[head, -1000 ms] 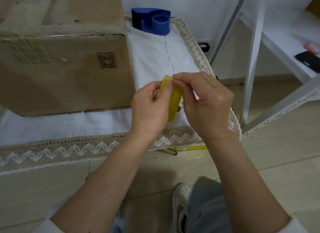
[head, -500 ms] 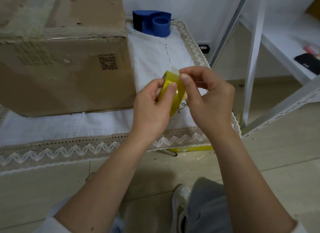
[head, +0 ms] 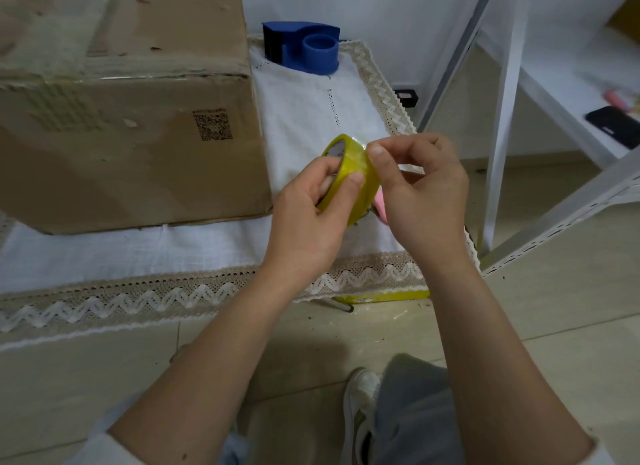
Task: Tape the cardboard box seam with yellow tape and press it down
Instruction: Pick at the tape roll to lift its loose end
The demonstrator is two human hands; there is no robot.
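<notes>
Gripping tape roll (head: 349,180) w/ left hand (head: 308,215) to steady it; right hand (head: 420,194) thumb picking at it, prob. hunting loose end; box (head: 131,118) untaped.

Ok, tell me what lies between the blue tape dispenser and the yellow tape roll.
In the head view, only bare white cloth lies between the blue tape dispenser and the yellow tape roll; nothing else sits on that stretch.
</notes>
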